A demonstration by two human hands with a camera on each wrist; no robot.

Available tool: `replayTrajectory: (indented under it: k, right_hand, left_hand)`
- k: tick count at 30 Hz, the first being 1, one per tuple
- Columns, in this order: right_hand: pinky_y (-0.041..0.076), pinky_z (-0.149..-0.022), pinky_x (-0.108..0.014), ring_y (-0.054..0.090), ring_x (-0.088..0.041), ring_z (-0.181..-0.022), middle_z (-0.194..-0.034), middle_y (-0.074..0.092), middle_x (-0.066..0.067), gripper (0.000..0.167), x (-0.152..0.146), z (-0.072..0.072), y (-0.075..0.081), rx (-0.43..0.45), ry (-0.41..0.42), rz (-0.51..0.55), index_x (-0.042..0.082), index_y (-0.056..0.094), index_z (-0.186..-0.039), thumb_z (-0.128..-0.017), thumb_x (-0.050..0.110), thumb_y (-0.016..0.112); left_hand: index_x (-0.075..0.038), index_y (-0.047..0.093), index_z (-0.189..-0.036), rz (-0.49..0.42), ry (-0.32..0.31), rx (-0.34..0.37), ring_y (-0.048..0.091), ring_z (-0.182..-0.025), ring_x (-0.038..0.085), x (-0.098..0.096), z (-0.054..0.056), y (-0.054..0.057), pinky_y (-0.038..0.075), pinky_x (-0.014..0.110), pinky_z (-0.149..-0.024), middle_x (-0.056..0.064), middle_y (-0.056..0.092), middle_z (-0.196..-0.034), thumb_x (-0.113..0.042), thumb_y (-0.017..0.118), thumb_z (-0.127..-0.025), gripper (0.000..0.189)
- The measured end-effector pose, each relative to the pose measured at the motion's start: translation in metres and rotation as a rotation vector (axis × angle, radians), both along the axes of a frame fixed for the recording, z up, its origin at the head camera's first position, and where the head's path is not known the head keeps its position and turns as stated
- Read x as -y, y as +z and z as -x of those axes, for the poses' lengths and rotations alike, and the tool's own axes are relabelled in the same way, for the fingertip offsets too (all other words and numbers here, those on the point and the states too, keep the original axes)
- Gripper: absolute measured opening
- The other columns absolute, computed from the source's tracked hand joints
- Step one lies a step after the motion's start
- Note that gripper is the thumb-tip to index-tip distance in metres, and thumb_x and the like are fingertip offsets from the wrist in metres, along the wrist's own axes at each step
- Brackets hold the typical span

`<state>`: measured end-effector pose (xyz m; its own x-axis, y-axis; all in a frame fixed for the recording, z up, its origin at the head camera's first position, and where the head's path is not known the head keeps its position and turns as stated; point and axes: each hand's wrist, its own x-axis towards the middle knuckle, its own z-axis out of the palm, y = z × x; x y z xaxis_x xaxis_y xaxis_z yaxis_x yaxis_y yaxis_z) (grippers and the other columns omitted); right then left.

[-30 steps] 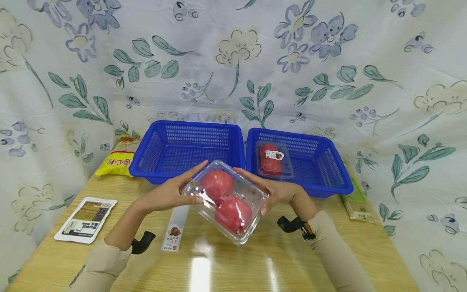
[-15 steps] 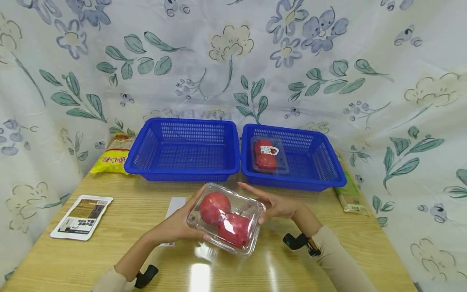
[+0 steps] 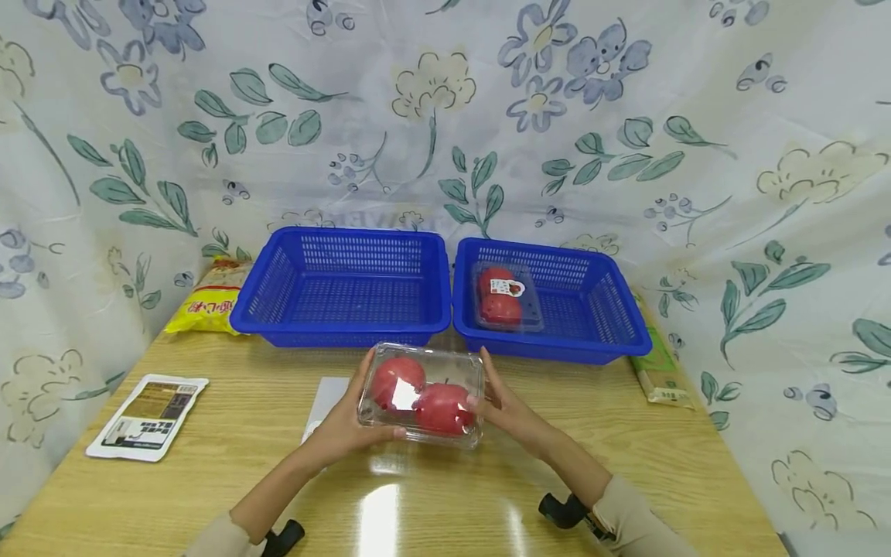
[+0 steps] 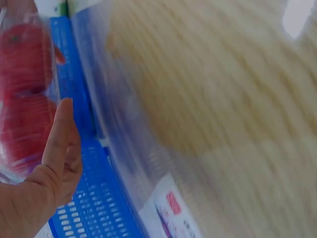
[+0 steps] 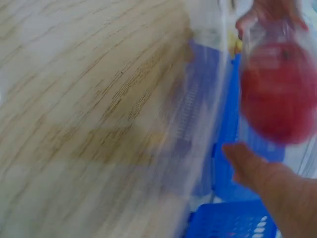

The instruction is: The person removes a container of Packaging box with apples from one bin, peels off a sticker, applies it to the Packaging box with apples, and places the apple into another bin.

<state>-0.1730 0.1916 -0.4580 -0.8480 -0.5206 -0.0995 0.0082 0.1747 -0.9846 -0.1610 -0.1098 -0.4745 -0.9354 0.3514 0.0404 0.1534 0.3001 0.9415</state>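
A clear plastic fruit box [image 3: 435,363] with two round red fruits [image 3: 443,408] is held between both hands over the table, its long side running nearly left to right. My left hand [image 3: 343,427] grips the left end, thumb along the near side and fingers behind. At the right end, my right hand [image 3: 518,418] holds the box, its thumb overlapping the near face. A white paper label strip [image 3: 326,398] lies partly hidden beneath the left hand; its printed end [image 4: 176,208] shows in the left wrist view.
Behind the hands stand a left blue basket [image 3: 362,298] and a right blue basket [image 3: 578,325]; the right one contains a labelled fruit box [image 3: 506,298]. A yellow bag [image 3: 209,305] and a white pouch [image 3: 146,418] lie left, a green package [image 3: 657,360] right.
The box has turned from a slant to nearly level. Both hands have moved with it, the left one shifting over the label strip, which is now more covered.
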Motion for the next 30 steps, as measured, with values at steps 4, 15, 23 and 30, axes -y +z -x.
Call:
replayTrajectory:
  k: [4, 15, 23, 30]
  right_hand:
    - [0.022, -0.117, -0.057, 0.002, -0.041, -0.151, -0.166, -0.012, -0.013, 0.122, 0.010, -0.006, 0.001, -0.090, -0.042, -0.110, 0.025, -0.018, -0.158, -0.084, 0.051, 0.075]
    - [0.022, -0.118, -0.057, 0.017, -0.040, -0.150, -0.166, 0.000, -0.017, 0.144, 0.024, -0.004, -0.010, -0.086, -0.171, -0.227, 0.021, -0.016, -0.158, -0.066, 0.046, 0.091]
    - [0.020, -0.118, -0.057, 0.017, -0.041, -0.150, -0.165, 0.002, -0.020, 0.141, 0.025, 0.002, -0.013, -0.067, -0.153, -0.207, 0.021, -0.019, -0.158, -0.070, 0.042, 0.090]
    - [0.020, -0.119, -0.056, 0.020, -0.042, -0.149, -0.164, 0.007, -0.024, 0.141, 0.027, 0.010, -0.017, -0.045, -0.147, -0.205, 0.017, -0.019, -0.157, -0.071, 0.038, 0.090]
  left_hand:
    - [-0.047, -0.007, -0.156, -0.017, 0.039, 0.042, 0.022, -0.143, 0.055, -0.007, -0.001, -0.002, 0.036, 0.067, -0.105, 0.014, -0.005, -0.167, -0.029, 0.086, -0.077, 0.124]
    - [-0.042, -0.015, -0.155, 0.106, 0.053, 0.055, 0.022, -0.146, 0.049, -0.015, 0.002, -0.003, 0.029, 0.068, -0.109, 0.016, 0.003, -0.166, -0.040, 0.086, -0.076, 0.128]
    - [-0.035, -0.019, -0.156, 0.118, 0.006, 0.090, 0.035, -0.138, 0.053, -0.011, 0.007, -0.005, 0.035, 0.065, -0.107, 0.024, 0.004, -0.164, -0.040, 0.083, -0.080, 0.127]
    - [-0.031, -0.018, -0.157, 0.096, -0.001, 0.088, 0.038, -0.138, 0.051, -0.011, 0.011, -0.006, 0.035, 0.064, -0.108, 0.027, 0.012, -0.162, -0.036, 0.082, -0.081, 0.126]
